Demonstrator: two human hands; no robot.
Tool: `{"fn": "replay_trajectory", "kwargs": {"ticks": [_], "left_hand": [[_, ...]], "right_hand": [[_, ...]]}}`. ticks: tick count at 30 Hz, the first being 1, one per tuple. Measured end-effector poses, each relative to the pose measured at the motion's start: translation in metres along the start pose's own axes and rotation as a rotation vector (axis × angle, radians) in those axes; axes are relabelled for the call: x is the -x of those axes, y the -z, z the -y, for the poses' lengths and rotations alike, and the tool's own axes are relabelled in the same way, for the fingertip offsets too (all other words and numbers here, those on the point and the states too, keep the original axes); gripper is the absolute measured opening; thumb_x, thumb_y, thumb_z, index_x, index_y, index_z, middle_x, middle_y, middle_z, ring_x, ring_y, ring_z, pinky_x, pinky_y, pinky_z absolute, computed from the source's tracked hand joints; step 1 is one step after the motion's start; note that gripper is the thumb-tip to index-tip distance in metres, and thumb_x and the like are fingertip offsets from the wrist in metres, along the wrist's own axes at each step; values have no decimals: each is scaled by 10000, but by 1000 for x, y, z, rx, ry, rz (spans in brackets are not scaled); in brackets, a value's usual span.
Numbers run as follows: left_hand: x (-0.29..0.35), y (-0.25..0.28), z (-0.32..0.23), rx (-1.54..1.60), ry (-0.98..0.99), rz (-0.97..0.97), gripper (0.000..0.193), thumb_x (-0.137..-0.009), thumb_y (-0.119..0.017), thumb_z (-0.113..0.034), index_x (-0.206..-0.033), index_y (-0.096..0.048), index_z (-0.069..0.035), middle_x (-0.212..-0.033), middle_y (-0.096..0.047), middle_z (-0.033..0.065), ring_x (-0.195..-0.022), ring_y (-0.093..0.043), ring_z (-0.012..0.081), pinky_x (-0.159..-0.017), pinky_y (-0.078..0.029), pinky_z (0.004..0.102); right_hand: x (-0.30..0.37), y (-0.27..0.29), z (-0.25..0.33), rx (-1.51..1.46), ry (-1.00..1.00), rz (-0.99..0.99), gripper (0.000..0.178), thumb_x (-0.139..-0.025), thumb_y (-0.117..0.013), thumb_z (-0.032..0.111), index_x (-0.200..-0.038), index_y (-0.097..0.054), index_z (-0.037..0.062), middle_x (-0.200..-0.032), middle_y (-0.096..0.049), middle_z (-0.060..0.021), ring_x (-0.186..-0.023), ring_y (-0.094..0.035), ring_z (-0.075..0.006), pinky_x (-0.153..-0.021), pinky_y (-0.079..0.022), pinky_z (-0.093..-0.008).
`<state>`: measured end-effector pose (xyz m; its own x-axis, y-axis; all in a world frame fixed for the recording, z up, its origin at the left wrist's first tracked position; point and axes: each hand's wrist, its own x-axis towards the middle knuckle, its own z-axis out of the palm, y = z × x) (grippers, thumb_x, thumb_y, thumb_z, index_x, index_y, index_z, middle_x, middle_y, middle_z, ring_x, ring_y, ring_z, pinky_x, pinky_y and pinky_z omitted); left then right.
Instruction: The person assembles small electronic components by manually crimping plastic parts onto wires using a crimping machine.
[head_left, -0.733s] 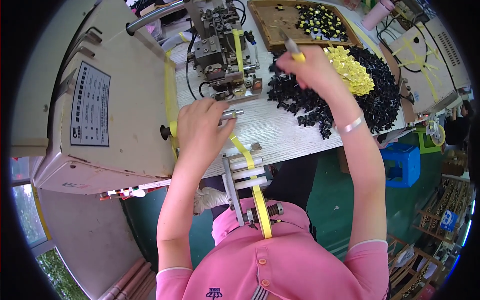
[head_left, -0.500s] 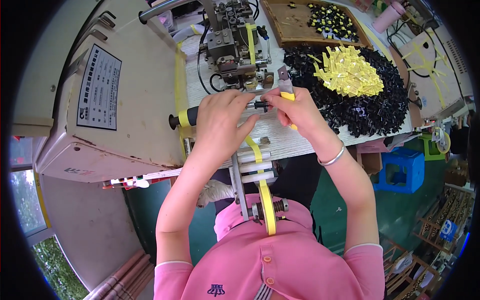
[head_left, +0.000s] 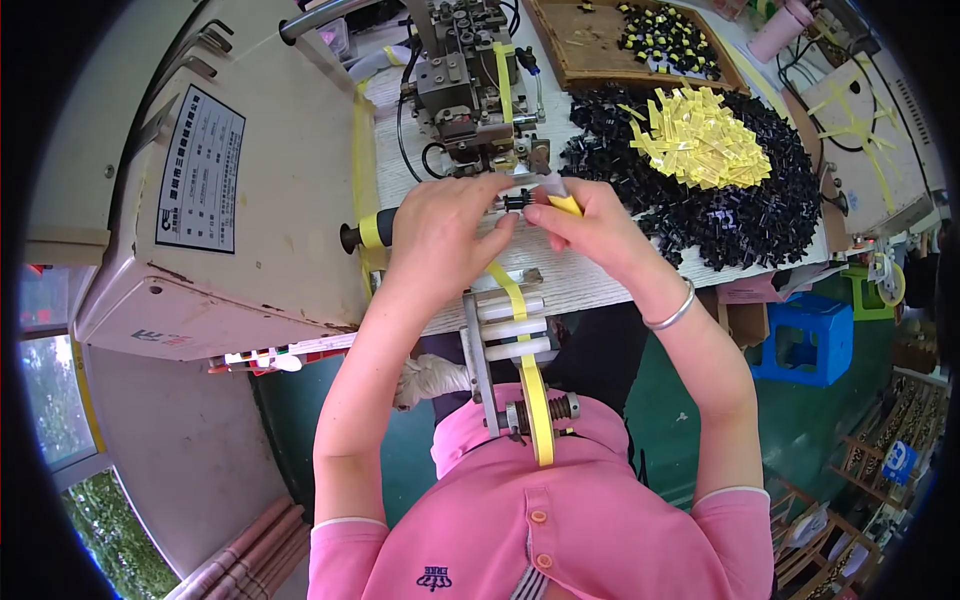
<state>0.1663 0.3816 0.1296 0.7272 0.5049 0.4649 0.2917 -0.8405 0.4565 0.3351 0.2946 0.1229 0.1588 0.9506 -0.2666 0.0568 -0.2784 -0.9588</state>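
Note:
My left hand (head_left: 447, 222) is closed round a screwdriver-like tool with a dark handle (head_left: 372, 232) banded in yellow. That handle's end sticks out on the left, past my palm. At the fingertips, a small black piece (head_left: 517, 202) sits at the end of the tool's thin metal shaft. My right hand (head_left: 592, 232) grips a flat, grey-bladed tool with a yellow-wrapped handle (head_left: 565, 204). Its blade (head_left: 552, 183) is tipped leftward beside the black piece, and my right fingertips are close to that piece. Whether they touch it I cannot tell.
A metal machine (head_left: 465, 100) stands just beyond my hands. Right of it lies a heap of black parts (head_left: 720, 230) topped with yellow strips (head_left: 700, 140). Behind is a wooden tray (head_left: 580, 60). Yellow tape (head_left: 538, 410) runs over rollers near my waist. A beige cabinet (head_left: 290, 180) fills the left.
My right hand has moved slightly left, toward the black piece. The bladed tool has swung from nearly upright to leaning left. My left hand stays about where it was.

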Motion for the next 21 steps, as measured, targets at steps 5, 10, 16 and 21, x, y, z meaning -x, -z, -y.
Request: {"fn": "replay_trajectory", "kwargs": {"ticks": [5, 10, 16, 21], "left_hand": [[7, 4, -8, -271, 80, -59, 296, -689, -723, -208, -946, -642, -85, -820, -658, 65, -765, -620, 252, -709, -427, 386], [2, 4, 0, -202, 168, 96, 302, -691, -725, -212, -956, -645, -92, -844, -658, 54, -771, -621, 238, -694, -424, 368], [2, 4, -5, -122, 153, 26, 316, -693, -728, -199, -983, -653, -100, -885, -668, 46, -799, -628, 231, -704, -428, 355], [5, 1, -6, -118, 93, -13, 291, -702, -725, -175, -976, -662, -98, -899, -669, 44, -839, -624, 231, -729, -426, 356]], "right_hand": [[-5, 1, 1, 25, 133, 19, 181, -842, -678, 164, -924, -606, 20, -659, -546, 22, -546, -483, -40, -491, -361, -195], [-11, 1, -5, -217, -20, 116, 178, -843, -676, 160, -926, -606, 19, -647, -517, 34, -493, -420, -32, -441, -308, -195], [0, -16, -2, -410, -111, -10, 167, -853, -665, 169, -922, -607, 28, -598, -483, 48, -443, -376, -32, -395, -256, -203], [3, -18, -1, -432, -147, -19, 188, -868, -652, 194, -935, -610, 23, -596, -494, 36, -422, -365, -31, -386, -247, -205]]}}
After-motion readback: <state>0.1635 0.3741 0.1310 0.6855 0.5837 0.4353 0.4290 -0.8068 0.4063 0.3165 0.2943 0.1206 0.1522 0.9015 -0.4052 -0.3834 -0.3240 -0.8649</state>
